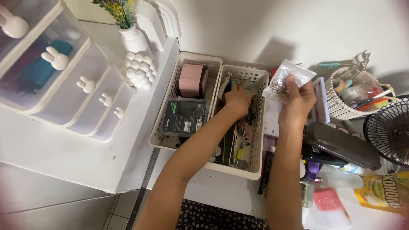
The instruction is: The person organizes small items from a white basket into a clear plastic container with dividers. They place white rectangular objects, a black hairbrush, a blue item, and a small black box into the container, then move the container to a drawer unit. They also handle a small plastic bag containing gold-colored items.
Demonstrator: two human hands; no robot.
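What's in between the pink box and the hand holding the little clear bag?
In the head view, between the pink box and the right hand lies a white basket, with the left hand reaching inside.

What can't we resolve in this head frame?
- Left hand fingertips: buried in the right basket, head view; whether they grip anything is hidden.
- Contents of the clear bag in the right hand: small brownish bits, too small to identify.
- Drawer unit: frosted fronts blur what is inside.
- Black fan: cut off by the right edge.
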